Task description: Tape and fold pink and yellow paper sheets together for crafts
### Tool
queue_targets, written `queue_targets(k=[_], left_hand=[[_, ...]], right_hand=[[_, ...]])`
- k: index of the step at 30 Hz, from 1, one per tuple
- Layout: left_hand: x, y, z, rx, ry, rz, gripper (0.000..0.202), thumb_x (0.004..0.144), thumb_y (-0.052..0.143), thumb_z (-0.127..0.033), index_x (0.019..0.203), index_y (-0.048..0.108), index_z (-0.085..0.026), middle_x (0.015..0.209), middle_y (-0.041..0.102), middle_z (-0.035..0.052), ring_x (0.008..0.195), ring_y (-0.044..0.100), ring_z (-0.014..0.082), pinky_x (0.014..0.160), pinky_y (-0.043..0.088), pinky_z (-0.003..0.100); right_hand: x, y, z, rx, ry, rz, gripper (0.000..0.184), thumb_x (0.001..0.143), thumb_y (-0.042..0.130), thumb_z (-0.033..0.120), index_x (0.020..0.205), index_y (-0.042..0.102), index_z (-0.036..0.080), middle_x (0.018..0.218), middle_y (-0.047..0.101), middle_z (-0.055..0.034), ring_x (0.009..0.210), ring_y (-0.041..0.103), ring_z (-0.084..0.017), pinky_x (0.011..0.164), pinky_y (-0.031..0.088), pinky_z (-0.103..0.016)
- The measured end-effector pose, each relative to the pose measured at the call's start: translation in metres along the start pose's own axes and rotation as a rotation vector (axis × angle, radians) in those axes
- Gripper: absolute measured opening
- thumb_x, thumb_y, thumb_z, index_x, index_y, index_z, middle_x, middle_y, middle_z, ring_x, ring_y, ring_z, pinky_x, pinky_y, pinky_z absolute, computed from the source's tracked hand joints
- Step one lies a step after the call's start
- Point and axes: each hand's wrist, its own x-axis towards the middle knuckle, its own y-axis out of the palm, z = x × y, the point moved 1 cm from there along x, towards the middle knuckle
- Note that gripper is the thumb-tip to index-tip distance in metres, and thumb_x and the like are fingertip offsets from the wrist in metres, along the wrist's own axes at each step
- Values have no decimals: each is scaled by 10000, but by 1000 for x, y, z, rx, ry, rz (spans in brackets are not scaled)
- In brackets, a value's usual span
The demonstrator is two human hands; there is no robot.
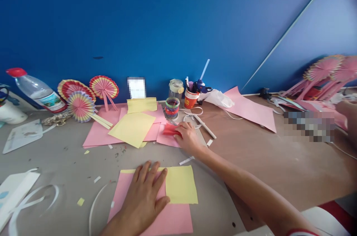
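Observation:
My left hand (143, 195) lies flat with fingers spread on a pink paper sheet (173, 221) that overlaps a yellow sheet (181, 186) near the table's front. My right hand (188, 137) reaches forward to the middle of the table, its fingers closed on a small red paper piece (170, 129) lying on pink sheets. Beside it to the left is a pile of pink paper (97, 132) topped by yellow sheets (132, 128).
Paper fans (80, 98) lean on the blue wall at left next to a water bottle (39, 91). A cup of pens (191, 98), a tape roll (172, 106), a glue stick (205, 126) and a large pink sheet (248, 109) sit behind. More pink fans (326, 72) lie far right. White strips (28, 202) lie front left.

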Motion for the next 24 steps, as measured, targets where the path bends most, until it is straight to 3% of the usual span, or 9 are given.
queue_targets(k=[5, 9, 13, 16, 20, 24], left_hand=[[1, -6, -1, -30, -5, 85, 578, 856, 519, -509, 1382, 449, -279, 1417, 461, 85, 1284, 364, 359, 1033, 304, 541], [2, -11, -2, -48, -14, 124, 584, 865, 507, -510, 1390, 441, -263, 1431, 451, 98, 1288, 368, 374, 1038, 296, 555], [4, -15, -3, -96, -39, 177, 592, 862, 523, -484, 1404, 422, -269, 1452, 427, 100, 1308, 347, 374, 1051, 280, 562], [5, -18, -3, -151, -59, 239, 591, 872, 502, -494, 1409, 421, -262, 1474, 395, 110, 1321, 328, 383, 1064, 257, 570], [5, -19, -2, -188, -64, 258, 593, 879, 485, -505, 1415, 411, -260, 1475, 393, 116, 1321, 328, 395, 1061, 251, 589], [4, -13, -2, -152, -47, 219, 616, 867, 501, -521, 1416, 405, -258, 1474, 396, 113, 1324, 323, 402, 1061, 247, 589]], right_hand=[[14, -27, 19, 55, -46, -154, 223, 905, 475, 230, 953, 685, 171, 1064, 574, -117, 984, 481, -248, 876, 375, -372], [59, -38, 52, 8, -180, -305, 309, 958, 391, 288, 983, 677, 171, 1073, 565, -120, 1003, 453, -257, 864, 336, -384], [115, -18, 84, -94, -286, -215, 343, 978, 322, 266, 1044, 646, 179, 1198, 537, -126, 1079, 398, -276, 899, 285, -417], [142, 7, 100, -88, -320, -157, 258, 926, 463, 314, 1074, 628, 180, 1181, 560, -124, 1100, 394, -284, 927, 282, -420], [144, 31, 110, -34, -290, -100, 307, 856, 574, 372, 1060, 629, 149, 1105, 603, -153, 1109, 410, -318, 942, 290, -472], [115, 24, 100, 63, -258, -80, 227, 896, 481, 248, 1026, 651, 174, 1100, 617, -128, 1065, 473, -283, 926, 334, -451]])
